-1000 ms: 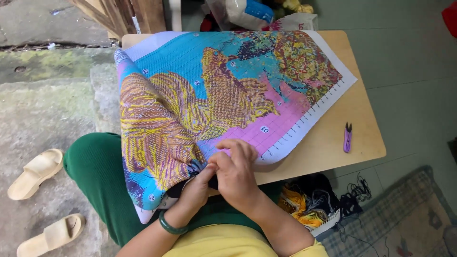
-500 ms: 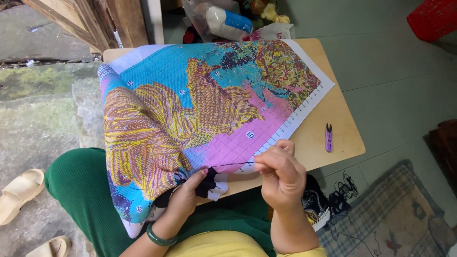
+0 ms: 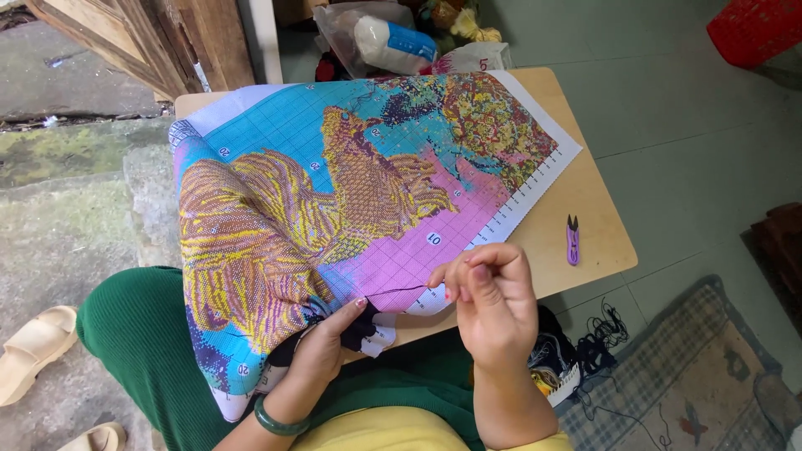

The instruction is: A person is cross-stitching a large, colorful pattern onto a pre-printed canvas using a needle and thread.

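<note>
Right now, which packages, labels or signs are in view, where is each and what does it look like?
Clear plastic bag: on the floor beyond the table's far edge, crumpled.
White cylindrical roll with blue printed label: lying inside that bag.
Small round white number markers: scattered over the colourful cross-stitch cloth.
No signs or screens.

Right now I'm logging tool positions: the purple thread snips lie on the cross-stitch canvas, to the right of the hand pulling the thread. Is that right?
Not quite. The purple thread snips lie on the bare wooden table, just off the cross-stitch canvas edge. The head view shows it. They are indeed to the right of the right hand pulling the dark thread.
</note>
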